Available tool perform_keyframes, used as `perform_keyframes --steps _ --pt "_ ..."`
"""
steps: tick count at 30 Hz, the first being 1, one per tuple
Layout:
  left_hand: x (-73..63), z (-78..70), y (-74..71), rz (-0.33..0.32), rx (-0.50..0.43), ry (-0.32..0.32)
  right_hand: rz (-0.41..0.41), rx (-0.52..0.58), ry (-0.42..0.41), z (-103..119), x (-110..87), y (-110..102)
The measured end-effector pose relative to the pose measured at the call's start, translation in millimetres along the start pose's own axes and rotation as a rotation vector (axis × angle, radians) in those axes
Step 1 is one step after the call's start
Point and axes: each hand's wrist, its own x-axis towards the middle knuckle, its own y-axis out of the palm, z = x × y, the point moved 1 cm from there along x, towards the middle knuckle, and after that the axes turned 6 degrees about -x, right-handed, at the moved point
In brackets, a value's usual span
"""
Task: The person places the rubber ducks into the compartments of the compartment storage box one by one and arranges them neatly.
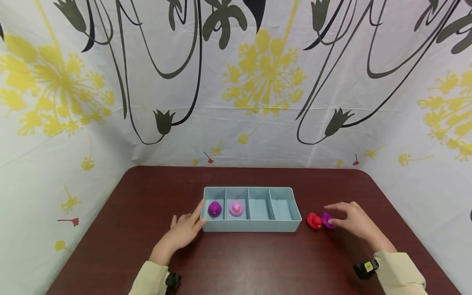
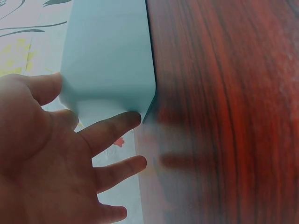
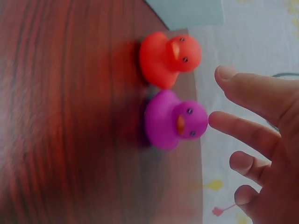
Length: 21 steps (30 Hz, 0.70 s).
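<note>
A light blue tray [image 1: 252,226] with a row of compartments sits on the table. My left hand [image 1: 182,232] rests its spread fingers against the tray's left end; in the left wrist view the fingertips [image 2: 133,118] lie at the tray's corner. A dark purple rubber duck [image 1: 214,209] is in the leftmost compartment, a pink rubber duck [image 1: 236,208] in the one beside it. Right of the tray, a red rubber duck [image 1: 314,221] and a purple rubber duck [image 3: 161,120] stand side by side. My right hand [image 1: 355,221] is at the purple duck, fingers extended, one fingertip close to its head.
The dark red-brown table [image 1: 236,262] has its far edge against a white cloth [image 1: 236,135] printed with flowers. More of this cloth hangs at both sides. Black wrist cameras [image 1: 173,281] are strapped over the light sleeves.
</note>
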Motion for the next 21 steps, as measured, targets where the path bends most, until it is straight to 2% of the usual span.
perform_keyframes --steps 11,21 --pt "-0.1 -0.6 -0.2 0.0 -0.011 0.003 0.103 0.012 0.052 -16.5 -7.7 7.9" --pt "1.2 0.1 -0.4 -0.011 0.005 -0.004 0.029 -0.013 0.022 -28.1 -9.2 17.2"
